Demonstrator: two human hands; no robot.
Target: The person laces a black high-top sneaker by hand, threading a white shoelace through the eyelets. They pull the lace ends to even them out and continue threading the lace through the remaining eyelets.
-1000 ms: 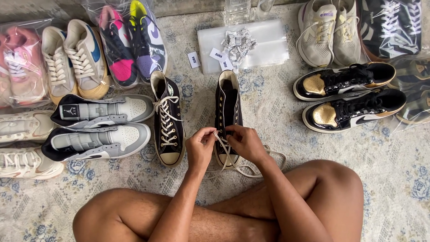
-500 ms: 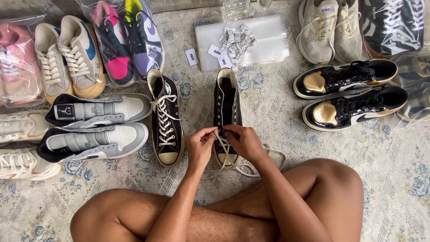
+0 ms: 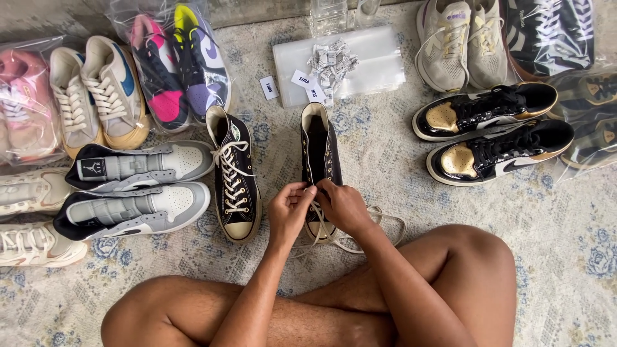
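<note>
Two bare hands meet over the black canvas high-top shoe [image 3: 321,151] standing on the pale patterned rug [image 3: 565,244] in front of my crossed legs. I see the left hand [image 3: 288,210] and the right hand [image 3: 344,207] each pinching the cream flat shoelace [image 3: 385,225] at the lower eyelets (fingertips touching), slack looping rightward on the rug. Just left stands the matching laced black high-top [image 3: 234,173]; a clear plastic bag [image 3: 379,58] lies beyond.
</note>
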